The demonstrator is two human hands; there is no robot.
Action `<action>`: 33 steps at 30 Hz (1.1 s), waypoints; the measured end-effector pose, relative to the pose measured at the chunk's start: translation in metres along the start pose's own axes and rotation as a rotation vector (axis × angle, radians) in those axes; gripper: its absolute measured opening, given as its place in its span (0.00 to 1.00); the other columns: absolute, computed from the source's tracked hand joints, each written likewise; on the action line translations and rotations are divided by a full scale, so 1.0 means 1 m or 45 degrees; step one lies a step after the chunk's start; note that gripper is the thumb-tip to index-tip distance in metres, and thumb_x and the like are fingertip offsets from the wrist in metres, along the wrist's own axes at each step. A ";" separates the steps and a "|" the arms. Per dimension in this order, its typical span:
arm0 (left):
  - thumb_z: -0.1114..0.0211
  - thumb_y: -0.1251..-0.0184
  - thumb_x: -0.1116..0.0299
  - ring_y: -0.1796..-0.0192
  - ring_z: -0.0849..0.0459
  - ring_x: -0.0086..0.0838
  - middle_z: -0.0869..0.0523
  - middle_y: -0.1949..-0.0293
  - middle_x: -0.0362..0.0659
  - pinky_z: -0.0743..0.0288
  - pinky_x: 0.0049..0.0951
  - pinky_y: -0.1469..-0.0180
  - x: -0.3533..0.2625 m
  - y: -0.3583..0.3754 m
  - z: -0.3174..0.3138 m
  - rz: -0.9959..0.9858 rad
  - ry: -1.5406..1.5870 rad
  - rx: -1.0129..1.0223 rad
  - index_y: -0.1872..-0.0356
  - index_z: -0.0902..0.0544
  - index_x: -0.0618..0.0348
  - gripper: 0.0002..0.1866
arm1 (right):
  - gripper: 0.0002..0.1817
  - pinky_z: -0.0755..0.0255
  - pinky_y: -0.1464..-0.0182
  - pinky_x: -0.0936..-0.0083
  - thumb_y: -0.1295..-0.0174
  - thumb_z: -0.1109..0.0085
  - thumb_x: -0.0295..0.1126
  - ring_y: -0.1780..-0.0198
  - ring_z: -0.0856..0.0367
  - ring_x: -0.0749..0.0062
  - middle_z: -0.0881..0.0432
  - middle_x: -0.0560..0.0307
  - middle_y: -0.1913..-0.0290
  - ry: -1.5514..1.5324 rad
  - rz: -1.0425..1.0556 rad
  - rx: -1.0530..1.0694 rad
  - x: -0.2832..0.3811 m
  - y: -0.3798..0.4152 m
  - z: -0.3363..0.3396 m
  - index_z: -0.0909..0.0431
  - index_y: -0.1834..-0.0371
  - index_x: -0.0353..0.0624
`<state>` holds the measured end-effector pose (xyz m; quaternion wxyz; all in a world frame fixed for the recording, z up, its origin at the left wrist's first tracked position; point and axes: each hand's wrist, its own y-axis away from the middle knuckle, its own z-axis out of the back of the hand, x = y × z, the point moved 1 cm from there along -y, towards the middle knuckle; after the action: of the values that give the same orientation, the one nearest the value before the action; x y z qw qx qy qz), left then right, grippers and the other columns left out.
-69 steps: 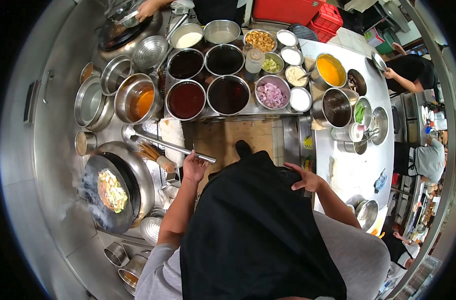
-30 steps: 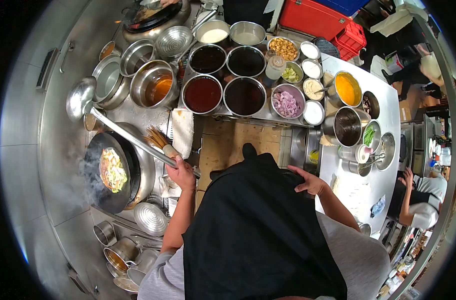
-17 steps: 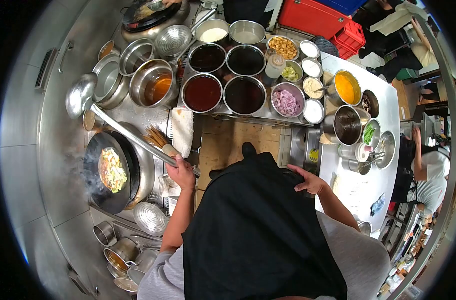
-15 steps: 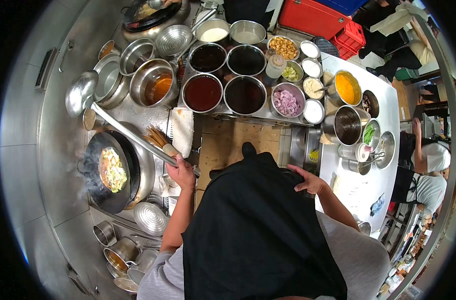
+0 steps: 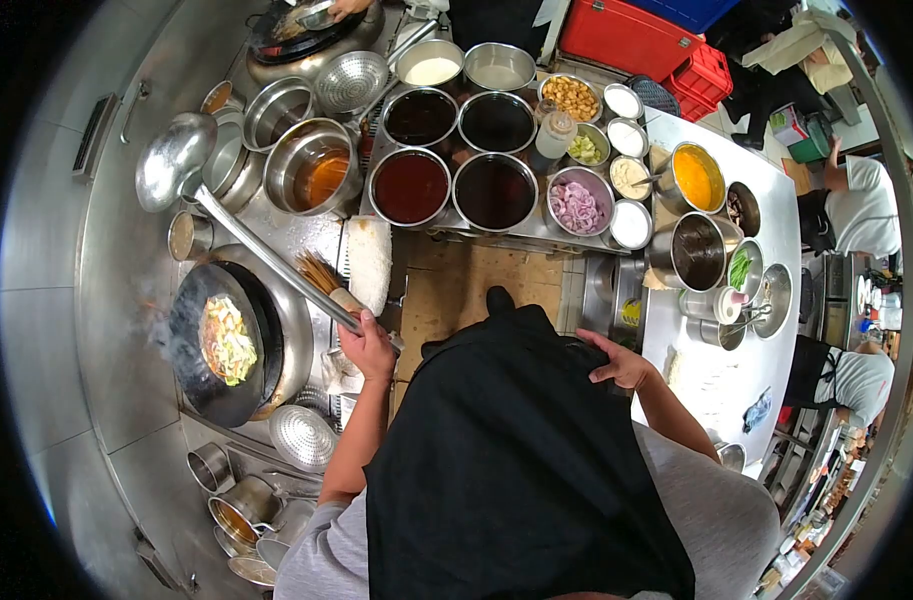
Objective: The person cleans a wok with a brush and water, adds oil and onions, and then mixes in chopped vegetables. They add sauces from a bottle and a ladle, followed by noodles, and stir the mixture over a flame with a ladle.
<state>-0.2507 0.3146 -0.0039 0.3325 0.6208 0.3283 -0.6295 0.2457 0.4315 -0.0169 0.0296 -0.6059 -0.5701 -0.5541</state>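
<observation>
My left hand (image 5: 368,346) is closed around the handle end of a long steel ladle (image 5: 174,166). The ladle slants up and left, its bowl raised beside several metal pots. Below it a black wok (image 5: 188,385) gives off smoke, with chopped cabbage-like vegetables (image 5: 228,342) inside. A bamboo brush (image 5: 319,272) lies partly behind the ladle handle, next to a folded white towel (image 5: 369,262). At the other side of my black apron (image 5: 521,450), my right hand (image 5: 621,362) hangs by the apron's edge with thumb and fingers apart, holding nothing.
Pots of dark sauce (image 5: 494,190) stand ahead, beside a bowl of sliced onions (image 5: 579,204). A white counter (image 5: 701,385) on the right carries a pot of orange liquid (image 5: 696,178). A perforated strainer (image 5: 303,438) lies by the wok. Another person's hand (image 5: 348,6) is at a far wok.
The ladle and my left hand have shifted very slightly. My right hand stays put. Smoke over the wok has changed shape, and a person in white has come into view at far right.
</observation>
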 end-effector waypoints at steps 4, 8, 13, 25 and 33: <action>0.35 0.14 0.64 0.77 0.28 0.16 0.24 0.73 0.34 0.34 0.22 0.73 -0.009 0.001 0.002 -0.079 -0.243 0.060 0.54 0.25 0.58 0.10 | 0.63 0.43 0.16 0.66 0.45 0.18 0.22 0.18 0.33 0.63 0.31 0.51 0.18 0.232 -0.081 0.022 0.007 -0.001 0.005 0.50 0.07 0.44; 0.34 0.16 0.63 0.75 0.27 0.21 0.24 0.72 0.36 0.31 0.26 0.69 0.011 0.006 0.000 -0.035 -0.174 0.074 0.55 0.23 0.59 0.11 | 0.61 0.43 0.15 0.61 0.39 0.20 0.33 0.15 0.35 0.55 0.35 0.43 0.14 0.384 0.201 -0.283 0.060 -0.043 0.010 0.54 0.07 0.43; 0.34 0.19 0.65 0.70 0.24 0.28 0.21 0.69 0.44 0.26 0.35 0.64 -0.053 0.015 -0.051 -0.293 -0.617 0.271 0.53 0.22 0.64 0.11 | 0.60 0.31 0.20 0.56 0.34 0.19 0.42 0.21 0.25 0.51 0.29 0.38 0.19 0.789 0.703 -0.121 0.211 -0.148 -0.143 0.54 0.07 0.44; 0.31 0.28 0.61 0.33 0.22 0.58 0.16 0.38 0.60 0.29 0.50 0.29 -0.115 -0.019 -0.142 -0.426 -0.711 1.154 0.30 0.21 0.65 0.29 | 0.48 0.20 0.51 0.71 0.34 0.38 0.19 0.59 0.18 0.71 0.16 0.55 0.57 0.738 0.897 -0.558 0.283 -0.194 -0.113 0.43 0.08 0.48; 0.30 0.26 0.50 0.20 0.29 0.53 0.20 0.25 0.53 0.39 0.68 0.22 -0.048 -0.123 -0.210 -0.612 -1.362 0.686 0.25 0.23 0.62 0.36 | 0.49 0.24 0.62 0.80 0.35 0.40 0.14 0.66 0.22 0.79 0.19 0.62 0.60 0.555 0.495 -0.427 0.273 -0.183 -0.067 0.44 0.08 0.45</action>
<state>-0.2342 0.5578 0.0413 0.1325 0.1922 0.0774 -0.9693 -0.0010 0.6300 0.0921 0.1559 -0.5670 -0.3248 -0.7407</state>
